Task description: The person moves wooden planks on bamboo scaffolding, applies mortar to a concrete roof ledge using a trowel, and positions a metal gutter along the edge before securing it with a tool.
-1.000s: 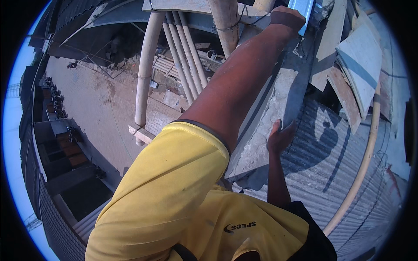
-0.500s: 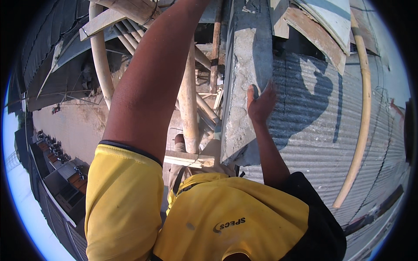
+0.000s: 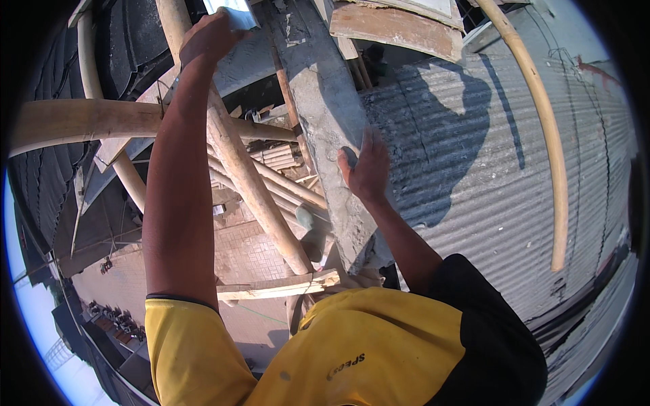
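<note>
My left hand point(image 3: 206, 37) is raised at the top of the view, closed on a shiny metal strip point(image 3: 232, 13) beside a bamboo pole point(image 3: 175, 20). My right hand point(image 3: 365, 169) lies on the rough concrete beam point(image 3: 315, 101), its thumb apart from its slightly blurred fingers, with a dark patch by the thumb that I cannot make out. Below the left forearm, more bamboo poles point(image 3: 250, 196) cross and are tied to a split timber crosspiece point(image 3: 271, 287).
Corrugated roofing point(image 3: 508, 223) lies to the right under a curved bamboo pole point(image 3: 545, 128). Loose boards point(image 3: 396, 27) sit at the top. A green boot point(image 3: 306, 223) shows among the poles, with paved ground point(image 3: 261, 254) far below. Dark roof sheeting point(image 3: 47, 189) is at the left.
The view has swung, so the beam and both arms sit further left. My left hand and the metal strip are back in view after leaving the top edge half a second ago.
</note>
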Demonstrator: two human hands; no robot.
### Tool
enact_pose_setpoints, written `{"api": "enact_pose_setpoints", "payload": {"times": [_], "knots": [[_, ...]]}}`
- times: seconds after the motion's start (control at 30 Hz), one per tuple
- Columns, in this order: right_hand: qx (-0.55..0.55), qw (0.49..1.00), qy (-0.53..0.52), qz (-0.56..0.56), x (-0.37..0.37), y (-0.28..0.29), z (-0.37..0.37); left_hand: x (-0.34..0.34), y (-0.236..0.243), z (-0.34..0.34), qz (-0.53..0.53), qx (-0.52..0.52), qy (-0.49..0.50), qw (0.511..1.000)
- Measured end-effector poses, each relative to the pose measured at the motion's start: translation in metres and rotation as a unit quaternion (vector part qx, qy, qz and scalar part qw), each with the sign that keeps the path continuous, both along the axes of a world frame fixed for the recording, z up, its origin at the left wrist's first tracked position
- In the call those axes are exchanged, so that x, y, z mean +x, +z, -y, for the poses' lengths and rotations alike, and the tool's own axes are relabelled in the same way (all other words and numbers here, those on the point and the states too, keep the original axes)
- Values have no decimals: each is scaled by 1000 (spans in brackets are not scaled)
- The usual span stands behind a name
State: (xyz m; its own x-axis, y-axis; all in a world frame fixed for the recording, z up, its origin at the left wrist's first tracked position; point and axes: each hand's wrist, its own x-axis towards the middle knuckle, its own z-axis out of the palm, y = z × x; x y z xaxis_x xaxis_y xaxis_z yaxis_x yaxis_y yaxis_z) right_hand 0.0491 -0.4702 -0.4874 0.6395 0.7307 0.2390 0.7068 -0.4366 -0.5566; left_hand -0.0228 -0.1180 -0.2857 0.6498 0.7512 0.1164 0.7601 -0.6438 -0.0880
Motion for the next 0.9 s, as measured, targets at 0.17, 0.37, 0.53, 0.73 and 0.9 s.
{"api": "enact_pose_setpoints", "payload": {"times": [0.17, 0.37, 0.53, 0.73, 0.9], "knots": [[-32, 999, -14, -34, -1, 8, 1, 4, 6, 7, -5, -12, 12, 1000], [-43, 998, -20, -36, 1, 10, 5, 9, 6, 9, -19, -9, 20, 1000], [-54, 997, -19, -57, 0, 17, 4, 9, 14, 12, -11, -28, 20, 999], [-42, 996, -19, -73, -1, 15, 6, 10, 17, 23, -7, -23, 31, 999], [-36, 996, -18, -77, 0, 15, 5, 11, 16, 21, -8, -18, 33, 999]]}}
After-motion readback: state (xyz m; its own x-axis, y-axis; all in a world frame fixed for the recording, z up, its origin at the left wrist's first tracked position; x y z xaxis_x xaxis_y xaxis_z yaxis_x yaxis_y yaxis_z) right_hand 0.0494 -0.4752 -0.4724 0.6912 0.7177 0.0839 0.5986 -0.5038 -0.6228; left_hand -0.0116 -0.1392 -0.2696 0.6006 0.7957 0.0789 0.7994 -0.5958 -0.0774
